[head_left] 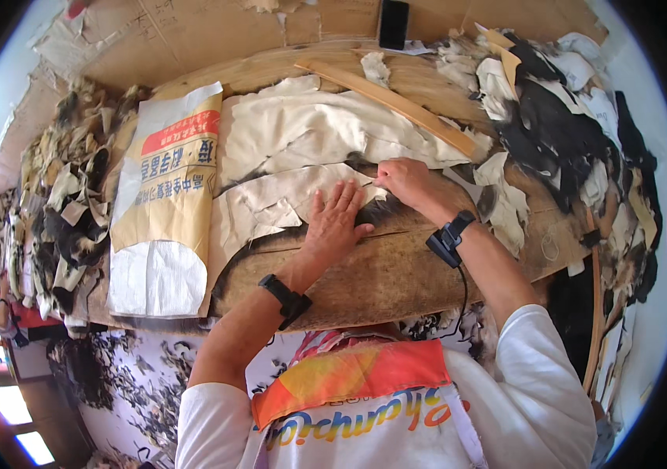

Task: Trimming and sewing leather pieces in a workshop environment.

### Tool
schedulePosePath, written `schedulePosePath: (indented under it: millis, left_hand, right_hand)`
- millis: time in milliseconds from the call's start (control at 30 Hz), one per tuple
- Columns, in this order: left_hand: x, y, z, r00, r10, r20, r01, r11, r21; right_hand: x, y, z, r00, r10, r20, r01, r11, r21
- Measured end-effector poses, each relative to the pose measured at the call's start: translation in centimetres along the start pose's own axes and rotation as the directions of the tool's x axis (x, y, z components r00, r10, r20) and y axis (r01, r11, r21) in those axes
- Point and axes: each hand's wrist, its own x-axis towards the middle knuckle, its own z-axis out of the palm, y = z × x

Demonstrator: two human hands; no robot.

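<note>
One cream, dark-fringed piece of hide (259,205) lies mid-way on the worn, curved wooden board (310,273), under the flat, spread left hand (335,223), while the right hand (410,185) seems to pinch its right end narrowly; steady palm pressure close to that pinch should keep the skin from puckering. Beyond it lie one larger off-white hide sheet (294,129), one straight tan wooden strip (396,105) and, leftward, one printed white-and-tan sack (154,273).
</note>
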Motion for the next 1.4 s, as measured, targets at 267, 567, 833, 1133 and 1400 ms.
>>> schedulePosePath:
  millis: [267,567,833,1133,1400]
  left_hand:
    - [-0.5,-0.1,-0.3,1.000,0.001,-0.016,-0.001,1.000,0.009]
    - [-1.0,-1.9,-2.7,0.990,-0.128,-0.060,0.103,0.943,-0.317]
    - [-21.4,-24.7,-10.7,0.242,-0.959,0.150,0.140,-0.119,-0.983]
    - [-17.1,-29.4,-7.0,0.549,-0.835,0.022,-0.094,-0.087,-0.992]
    - [-6.5,-9.9,-9.3,0.936,-0.215,-0.279,0.145,0.957,-0.253]
  right_hand:
    - [-1.2,-3.5,-4.6,0.985,-0.023,-0.173,0.040,0.995,0.096]
    - [-3.1,-2.2,-5.4,0.992,-0.095,0.089,0.062,0.947,0.315]
    - [-7.8,0.0,-11.0,0.997,0.015,0.082,-0.057,0.845,0.532]
    - [-11.0,-1.0,-13.1,0.971,0.222,0.088,-0.233,0.798,0.555]
    - [-14.6,0.4,-13.2,0.944,0.267,0.196,-0.331,0.766,0.551]
